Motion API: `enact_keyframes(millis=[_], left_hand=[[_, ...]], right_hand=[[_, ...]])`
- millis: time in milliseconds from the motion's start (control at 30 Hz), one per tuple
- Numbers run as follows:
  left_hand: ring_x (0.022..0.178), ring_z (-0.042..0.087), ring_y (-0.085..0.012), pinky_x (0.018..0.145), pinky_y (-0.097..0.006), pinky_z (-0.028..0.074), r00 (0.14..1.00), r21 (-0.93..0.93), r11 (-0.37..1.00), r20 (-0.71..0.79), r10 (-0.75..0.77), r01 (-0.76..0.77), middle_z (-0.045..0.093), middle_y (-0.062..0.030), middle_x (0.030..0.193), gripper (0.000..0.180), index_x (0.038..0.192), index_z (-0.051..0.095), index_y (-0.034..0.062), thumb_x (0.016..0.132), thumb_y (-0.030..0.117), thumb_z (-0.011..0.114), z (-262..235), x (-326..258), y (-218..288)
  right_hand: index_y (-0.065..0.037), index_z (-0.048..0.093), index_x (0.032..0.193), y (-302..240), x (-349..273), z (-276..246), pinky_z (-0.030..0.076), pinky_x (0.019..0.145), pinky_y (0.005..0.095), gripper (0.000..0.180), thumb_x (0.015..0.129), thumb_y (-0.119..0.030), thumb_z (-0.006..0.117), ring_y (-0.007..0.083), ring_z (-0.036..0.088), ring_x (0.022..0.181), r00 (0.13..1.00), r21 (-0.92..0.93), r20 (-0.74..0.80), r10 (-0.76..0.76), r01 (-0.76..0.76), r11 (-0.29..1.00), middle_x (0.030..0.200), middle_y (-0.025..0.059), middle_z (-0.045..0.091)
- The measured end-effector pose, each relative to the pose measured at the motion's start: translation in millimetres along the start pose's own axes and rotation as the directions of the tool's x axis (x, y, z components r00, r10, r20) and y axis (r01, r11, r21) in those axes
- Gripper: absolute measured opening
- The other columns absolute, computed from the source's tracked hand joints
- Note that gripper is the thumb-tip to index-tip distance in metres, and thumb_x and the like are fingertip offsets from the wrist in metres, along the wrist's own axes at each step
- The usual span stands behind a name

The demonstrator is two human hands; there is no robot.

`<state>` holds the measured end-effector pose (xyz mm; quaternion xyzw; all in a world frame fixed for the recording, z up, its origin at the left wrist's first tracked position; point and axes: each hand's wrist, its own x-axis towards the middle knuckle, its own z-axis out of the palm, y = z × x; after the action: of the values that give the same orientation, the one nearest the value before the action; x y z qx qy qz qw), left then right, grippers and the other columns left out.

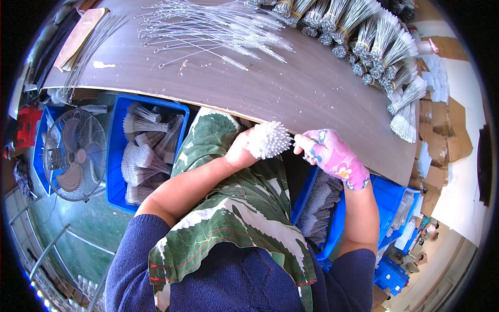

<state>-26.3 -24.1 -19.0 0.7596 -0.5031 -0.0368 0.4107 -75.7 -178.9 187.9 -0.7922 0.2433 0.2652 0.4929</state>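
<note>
- White and spiky: saw a brush bundle (pixel 269 140) at the near edge of the table (pixel 332 109), wrapped closely by the left hand (pixel 240 150).
- Judged it light, springy at the bristles, probably stiff along the wire stems and apt to slip apart if loosened; best taken round the stems, just under the bristles, without crushing the tips.
- Noticed the gloved right hand (pixel 335 156) near the same table edge, closely curled; could not tell whether around anything.
- Farther off, spotted loose brushes (pixel 223 31) across the table's far side and tied bundles (pixel 385 39) toward its far right.
</note>
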Motion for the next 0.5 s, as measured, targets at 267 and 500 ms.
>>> enact_keyframes(millis=[267,500], left_hand=[[0.093,0.060,-0.0252,0.082,-0.033,0.047,0.998,0.032,0.998,-0.030,0.050,-0.049,0.062,-0.0105,0.098,0.030,0.104,0.059,0.0047,0.075,0.010,0.060,-18.9,0.7,7.1],[0.102,0.058,-0.0207,0.090,-0.030,0.044,0.999,-0.211,0.977,0.016,-0.041,0.043,0.062,-0.0076,0.108,0.034,0.110,0.058,0.0054,0.076,0.008,0.061,-5.2,-7.5,-2.7]], right_hand=[[0.003,0.064,0.080,-30.4,26.2,-9.6,0.047,0.066,0.0380,0.037,0.086,-0.032,0.055,0.0309,0.062,0.069,0.987,-0.470,0.141,0.075,0.000,0.883,0.071,0.0203,0.062],[-0.002,0.064,0.071,-37.3,32.2,-12.7,0.043,0.055,0.0278,0.029,0.081,-0.028,0.058,0.0136,0.055,0.055,0.991,-0.457,0.131,-0.005,0.065,0.887,0.060,0.0068,0.058]])
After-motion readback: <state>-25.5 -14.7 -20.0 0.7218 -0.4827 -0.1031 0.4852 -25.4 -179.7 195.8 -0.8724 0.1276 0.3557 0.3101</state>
